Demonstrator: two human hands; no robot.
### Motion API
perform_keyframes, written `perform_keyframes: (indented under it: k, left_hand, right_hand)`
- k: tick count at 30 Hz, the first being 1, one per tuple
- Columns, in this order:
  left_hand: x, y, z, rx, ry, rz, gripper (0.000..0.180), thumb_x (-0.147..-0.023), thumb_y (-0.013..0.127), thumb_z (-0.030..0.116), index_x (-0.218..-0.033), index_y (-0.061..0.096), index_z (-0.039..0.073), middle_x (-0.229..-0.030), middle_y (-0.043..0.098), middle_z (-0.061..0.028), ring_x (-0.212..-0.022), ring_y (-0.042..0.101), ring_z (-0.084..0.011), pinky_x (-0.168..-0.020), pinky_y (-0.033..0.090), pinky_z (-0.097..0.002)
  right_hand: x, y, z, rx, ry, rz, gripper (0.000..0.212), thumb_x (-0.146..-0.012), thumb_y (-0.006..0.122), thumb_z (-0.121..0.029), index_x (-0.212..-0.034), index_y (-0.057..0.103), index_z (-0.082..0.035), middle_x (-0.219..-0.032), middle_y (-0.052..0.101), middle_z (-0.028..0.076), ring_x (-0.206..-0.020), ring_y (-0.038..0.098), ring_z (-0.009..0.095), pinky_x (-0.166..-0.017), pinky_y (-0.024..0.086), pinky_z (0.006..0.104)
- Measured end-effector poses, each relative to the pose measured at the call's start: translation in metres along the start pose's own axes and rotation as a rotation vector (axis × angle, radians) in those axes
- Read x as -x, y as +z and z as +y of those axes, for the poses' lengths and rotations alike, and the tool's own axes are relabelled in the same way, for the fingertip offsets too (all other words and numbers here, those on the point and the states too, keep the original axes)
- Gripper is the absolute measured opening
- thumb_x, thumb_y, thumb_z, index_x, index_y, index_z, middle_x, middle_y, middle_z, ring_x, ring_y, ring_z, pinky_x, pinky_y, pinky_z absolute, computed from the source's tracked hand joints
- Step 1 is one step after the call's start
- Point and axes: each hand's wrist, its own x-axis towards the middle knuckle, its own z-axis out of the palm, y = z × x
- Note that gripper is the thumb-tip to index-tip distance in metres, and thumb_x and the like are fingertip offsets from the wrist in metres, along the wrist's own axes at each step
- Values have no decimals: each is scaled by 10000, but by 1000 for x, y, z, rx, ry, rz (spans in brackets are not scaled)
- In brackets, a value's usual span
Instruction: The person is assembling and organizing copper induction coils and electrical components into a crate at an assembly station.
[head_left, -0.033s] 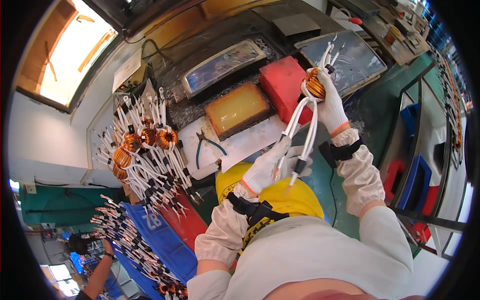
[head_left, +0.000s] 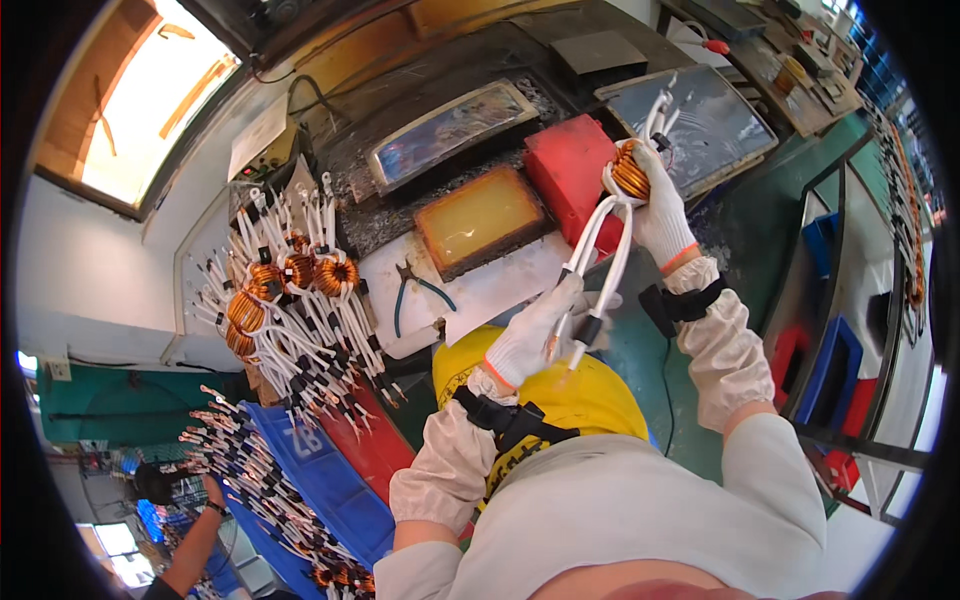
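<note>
My right hand (head_left: 661, 205), in a white glove, is closed round a copper-wound toroidal coil (head_left: 629, 172). White sleeved leads (head_left: 606, 240) run from the coil down toward my left hand, and others stick up past my right fingers. My gloved left hand (head_left: 532, 335) is closed on the lower part of the leads; some of its fingers are behind them. One lead with a black sleeve (head_left: 589, 329) hangs beside this hand, its bare tip pointing down over a yellow cloth or apron. Cutting pliers (head_left: 415, 293) lie with handles spread on the white board to the left.
Several finished-looking coils (head_left: 335, 277) with white leads are heaped at the left. Behind the pliers sits a square pan (head_left: 478, 222) of yellowish material, beside a red box (head_left: 568, 172) and a grey tray (head_left: 700, 115). Blue bins (head_left: 315, 450) hold more leads. Another person's arm (head_left: 197, 545) shows lower left.
The black-sleeved lead has swung slightly left, toward my left hand. The view has shifted a little; both hands keep their hold.
</note>
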Motion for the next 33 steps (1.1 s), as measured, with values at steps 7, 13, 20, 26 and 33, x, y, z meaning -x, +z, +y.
perform_keyframes:
  k: [7,13,20,26,33]
  left_hand:
    - [12,-10,46,-583,164,348,400,-948,536,318,-1262,492,74,-768,594,-34,-515,527,-92,-427,398,-213]
    - [12,-27,71,-770,195,351,356,-948,547,325,-1203,540,77,-766,554,19,-604,500,-31,-532,389,-153]
    - [15,-36,96,-651,116,363,299,-935,584,284,-1150,564,77,-811,579,22,-652,511,-31,-553,406,-181]
    - [11,-65,113,-739,123,251,326,-936,589,282,-1156,570,41,-821,539,41,-712,481,-33,-627,393,-178]
    - [21,-66,114,-547,199,188,362,-902,641,295,-1120,584,12,-851,604,-5,-722,548,-73,-613,446,-234]
  right_hand:
    - [-3,27,-1,108,219,64,159,-903,646,-189,-1022,594,-98,-933,638,67,-869,634,225,-735,560,392]
    - [-13,20,-23,304,498,-62,268,-911,643,-294,-1096,588,-109,-1033,627,63,-983,592,195,-830,497,358]
    - [-9,13,-47,612,488,-44,521,-882,675,-338,-1223,505,17,-1071,591,161,-1035,581,300,-976,455,432]
    - [2,13,-76,1642,280,-222,348,-891,641,-242,-1124,588,11,-959,645,122,-904,638,236,-847,495,336]
    - [2,70,-48,1816,-869,-779,366,-804,617,-72,-1165,579,-33,-1201,558,148,-1104,555,299,-934,440,356]
